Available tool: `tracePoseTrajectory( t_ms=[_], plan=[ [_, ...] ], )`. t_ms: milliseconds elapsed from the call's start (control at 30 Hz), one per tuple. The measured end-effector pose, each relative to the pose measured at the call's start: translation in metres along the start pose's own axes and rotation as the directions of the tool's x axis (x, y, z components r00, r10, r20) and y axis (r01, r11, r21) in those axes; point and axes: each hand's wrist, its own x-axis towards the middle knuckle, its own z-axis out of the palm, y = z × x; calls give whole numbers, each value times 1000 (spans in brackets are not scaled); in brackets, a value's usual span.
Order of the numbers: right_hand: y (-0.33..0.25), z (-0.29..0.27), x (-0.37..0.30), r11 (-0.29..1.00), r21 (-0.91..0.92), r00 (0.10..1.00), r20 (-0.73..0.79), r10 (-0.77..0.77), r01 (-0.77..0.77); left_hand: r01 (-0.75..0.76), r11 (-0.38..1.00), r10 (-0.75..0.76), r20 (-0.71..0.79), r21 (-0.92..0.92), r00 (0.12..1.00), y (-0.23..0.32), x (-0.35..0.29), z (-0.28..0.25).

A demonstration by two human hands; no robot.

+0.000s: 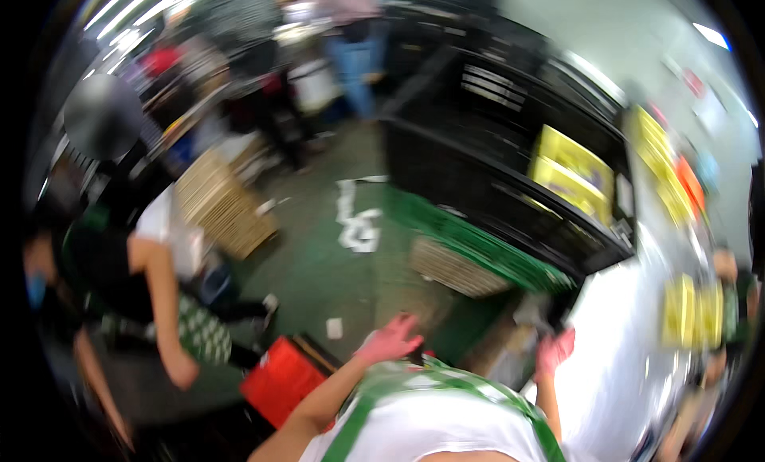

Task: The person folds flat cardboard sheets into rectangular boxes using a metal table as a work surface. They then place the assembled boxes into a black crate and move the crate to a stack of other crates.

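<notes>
Both of my hands wear pink gloves, and the picture is smeared by motion. My left hand (390, 340) is held out in front of my white top and green apron straps (446, 382). Its fingers look stretched apart, with nothing visible in them. At the near edge of the shiny white table (610, 342) is my right hand (555, 352), its fingers too blurred to read. Ahead stands a large black crate (470, 171) on a green crate (478, 239), with yellow trays (574, 171) inside it. Beside my left forearm sits a red box-like thing (283, 382).
More yellow trays (692, 312) lie on the table at the right. A person in a dark top (111, 263) is close on my left, near stacked cardboard (223, 203). Other people stand at the back. White scraps (358, 227) lie on the green floor (311, 259).
</notes>
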Motion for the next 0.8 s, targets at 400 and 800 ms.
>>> tracePoseTrajectory(
  t_ms=[400,800],
  plan=[
    [19,81,46,668,55,669,-102,-736,742,-96,995,73,-400,-38,914,14,-19,43],
    [63,58,24,950,-116,956,-13,-293,290,-109,994,103,-265,-9,959,22,-32,40]
  ],
)
